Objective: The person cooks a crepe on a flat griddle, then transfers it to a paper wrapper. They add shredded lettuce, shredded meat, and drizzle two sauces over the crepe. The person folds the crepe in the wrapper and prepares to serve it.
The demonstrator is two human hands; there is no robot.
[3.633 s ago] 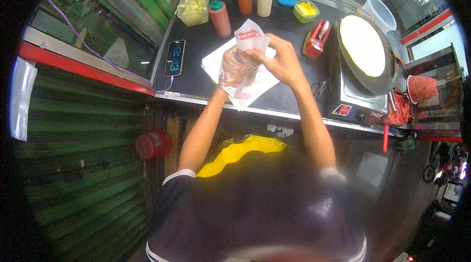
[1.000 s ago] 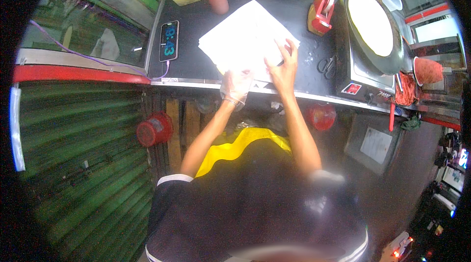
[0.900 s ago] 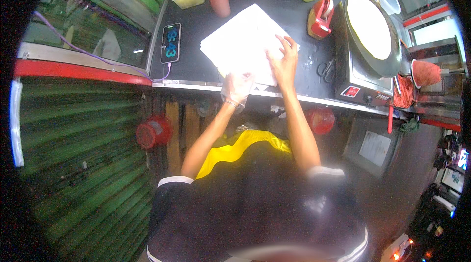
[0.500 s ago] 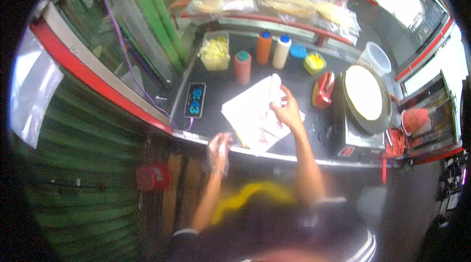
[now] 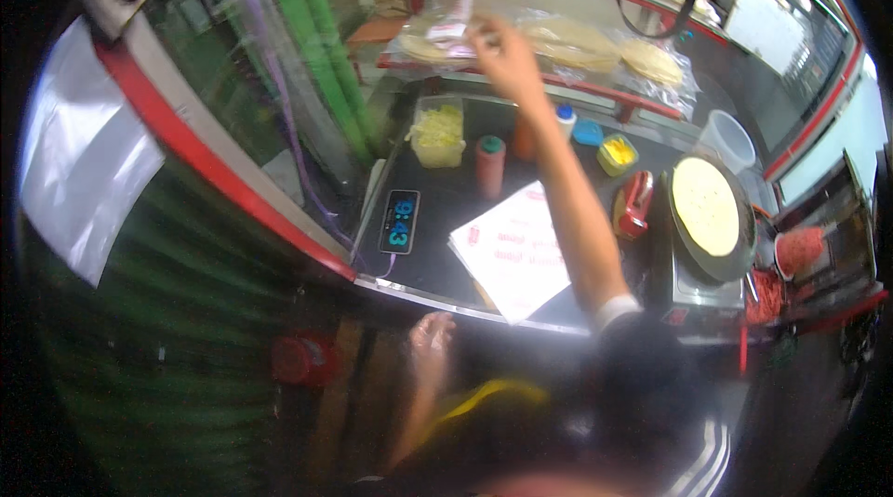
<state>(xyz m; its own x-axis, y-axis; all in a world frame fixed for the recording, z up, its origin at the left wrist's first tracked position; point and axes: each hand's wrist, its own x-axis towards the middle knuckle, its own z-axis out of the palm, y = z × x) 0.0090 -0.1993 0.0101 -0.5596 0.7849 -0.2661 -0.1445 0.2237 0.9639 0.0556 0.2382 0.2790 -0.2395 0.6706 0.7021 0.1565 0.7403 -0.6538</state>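
My right hand [image 5: 502, 55] reaches far over the counter to the shelf, bare and with fingers bent. A folded white printed paper [image 5: 449, 30] lies at its fingertips, over bagged flatbreads [image 5: 423, 46]; blur hides whether the fingers still grip it. My left hand [image 5: 431, 339], in a clear plastic glove, hangs just in front of the counter's edge with its fingers loosely curled and blurred. Between the hands, a stack of white printed paper sheets [image 5: 512, 251] rests on the dark counter, partly behind my right forearm.
A phone [image 5: 399, 221], shredded-vegetable tub [image 5: 437, 130] and red sauce bottle [image 5: 490, 165] stand left. Right are a yellow-filled tub [image 5: 617, 155], a red-and-silver object [image 5: 633, 206] and a round pan with a pale flatbread [image 5: 707, 206] on a stove. A clear bucket [image 5: 726, 141] stands behind.
My right hand has moved from the paper stack up to the shelf, along with a folded paper. The top sheet now lies flat. My left hand stays low by the edge.
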